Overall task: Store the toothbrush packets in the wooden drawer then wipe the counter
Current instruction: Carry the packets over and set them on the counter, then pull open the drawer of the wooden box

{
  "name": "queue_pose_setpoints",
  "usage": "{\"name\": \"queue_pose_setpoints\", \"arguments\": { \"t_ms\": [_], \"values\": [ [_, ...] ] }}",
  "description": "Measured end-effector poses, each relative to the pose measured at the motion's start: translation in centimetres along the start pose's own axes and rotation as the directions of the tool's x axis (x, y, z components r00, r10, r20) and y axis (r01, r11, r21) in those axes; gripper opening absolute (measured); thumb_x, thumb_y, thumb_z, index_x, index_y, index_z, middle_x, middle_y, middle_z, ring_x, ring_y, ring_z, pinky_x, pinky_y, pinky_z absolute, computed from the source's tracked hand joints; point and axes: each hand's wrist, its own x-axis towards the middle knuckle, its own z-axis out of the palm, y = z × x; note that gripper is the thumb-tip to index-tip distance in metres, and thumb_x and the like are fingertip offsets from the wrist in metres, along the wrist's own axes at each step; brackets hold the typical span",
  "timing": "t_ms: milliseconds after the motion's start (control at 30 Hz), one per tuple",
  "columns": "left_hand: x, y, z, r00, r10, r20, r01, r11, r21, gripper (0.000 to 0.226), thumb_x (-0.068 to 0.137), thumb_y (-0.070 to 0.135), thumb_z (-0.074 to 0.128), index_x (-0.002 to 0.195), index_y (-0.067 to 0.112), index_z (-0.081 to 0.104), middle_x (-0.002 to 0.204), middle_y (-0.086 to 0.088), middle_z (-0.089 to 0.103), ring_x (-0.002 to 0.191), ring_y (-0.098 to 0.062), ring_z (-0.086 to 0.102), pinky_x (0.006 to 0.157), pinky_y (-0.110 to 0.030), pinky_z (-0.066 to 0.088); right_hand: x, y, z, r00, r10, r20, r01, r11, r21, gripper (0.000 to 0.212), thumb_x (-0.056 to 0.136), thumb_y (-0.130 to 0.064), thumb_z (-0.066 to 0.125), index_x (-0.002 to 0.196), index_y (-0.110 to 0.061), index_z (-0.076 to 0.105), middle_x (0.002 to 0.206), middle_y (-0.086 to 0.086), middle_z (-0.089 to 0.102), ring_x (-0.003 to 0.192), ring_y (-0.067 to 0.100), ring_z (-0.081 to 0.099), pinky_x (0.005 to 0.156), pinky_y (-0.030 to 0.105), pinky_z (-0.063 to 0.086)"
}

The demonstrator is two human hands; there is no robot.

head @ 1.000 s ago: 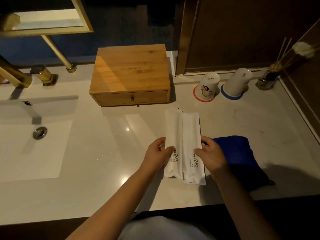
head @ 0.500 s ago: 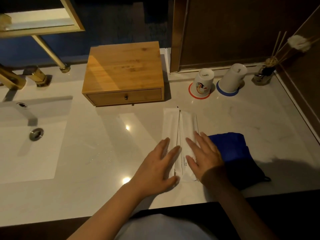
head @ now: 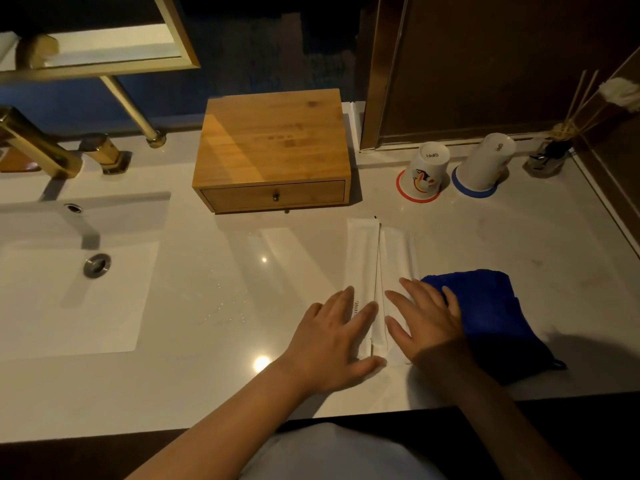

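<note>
Both hands, the left hand (head: pixel 334 341) and right hand (head: pixel 424 323), lay flat with straight fingers on the 2 white paper toothbrush packets (head: pixel 377 271) near the counter's (head: pixel 207 306) front edge, apparently squaring them before the shut wooden drawer (head: pixel 273 195).

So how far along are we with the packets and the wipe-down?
Early. Nothing is stored: the two toothbrush packets lie side by side on the counter, and the wooden drawer is shut. In hand: the left hand and right hand rest flat on the packets. Left: open the drawer, put both packets in, then wipe with the blue cloth, lying untouched beside them.
</note>
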Motion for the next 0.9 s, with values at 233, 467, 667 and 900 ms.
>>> {"name": "queue_pose_setpoints", "arguments": {
  "t_ms": [233, 467, 667, 900],
  "values": [
    [1.2, -8.5, -7.6, 0.987, 0.056, -0.151, -0.046, 0.996, 0.073, 0.06, 0.091, 0.046, 0.042, 0.143, 0.019, 0.032, 0.15, -0.011, 0.034, 0.131, -0.027, 0.039, 0.106, -0.038, 0.031, 3.8, -5.2, -3.4, 0.983, -0.093, -0.16, 0.096, 0.995, 0.011, 0.044, 0.091, -0.037, 0.048, 0.133, -0.023, 0.045, 0.143, 0.006, 0.043, 0.132, 0.023, 0.035, 0.11, 0.041, 0.024],
    [6.3, -20.6, -17.7, 0.961, 0.06, -0.269, 0.054, 0.917, 0.396, 0.055, 0.091, 0.048, 0.031, 0.139, 0.02, 0.033, 0.15, -0.013, 0.032, 0.135, -0.033, 0.033, 0.111, -0.048, 0.024, 13.6, -12.9, -5.2, 0.927, -0.228, -0.297, 0.208, 0.973, -0.096, 0.054, 0.089, -0.034, 0.05, 0.14, -0.024, 0.033, 0.153, 0.012, 0.024, 0.141, 0.031, 0.018, 0.112, 0.052, 0.017],
    [10.7, -24.6, -16.9, 0.98, -0.057, -0.191, 0.121, 0.931, 0.344, 0.064, 0.089, 0.063, 0.017, 0.146, 0.034, 0.014, 0.159, -0.005, 0.008, 0.146, -0.028, 0.003, 0.114, -0.057, 0.005, 19.1, -14.3, -4.2, 0.954, -0.174, -0.245, 0.133, 0.975, -0.176, 0.055, 0.091, -0.042, 0.043, 0.141, -0.027, 0.027, 0.154, 0.011, 0.022, 0.142, 0.031, 0.015, 0.112, 0.053, 0.014],
    [11.5, -25.4, -14.7, 0.964, -0.037, -0.264, 0.099, 0.969, 0.226, 0.065, 0.084, 0.066, 0.017, 0.144, 0.041, 0.016, 0.158, -0.002, 0.017, 0.145, -0.024, 0.012, 0.111, -0.056, 0.009, 18.6, -14.3, -2.3, 0.926, -0.141, -0.35, 0.095, 0.985, -0.145, 0.055, 0.088, -0.042, 0.051, 0.137, -0.02, 0.038, 0.144, 0.015, 0.041, 0.135, 0.033, 0.033, 0.109, 0.054, 0.024]
  ]
}}
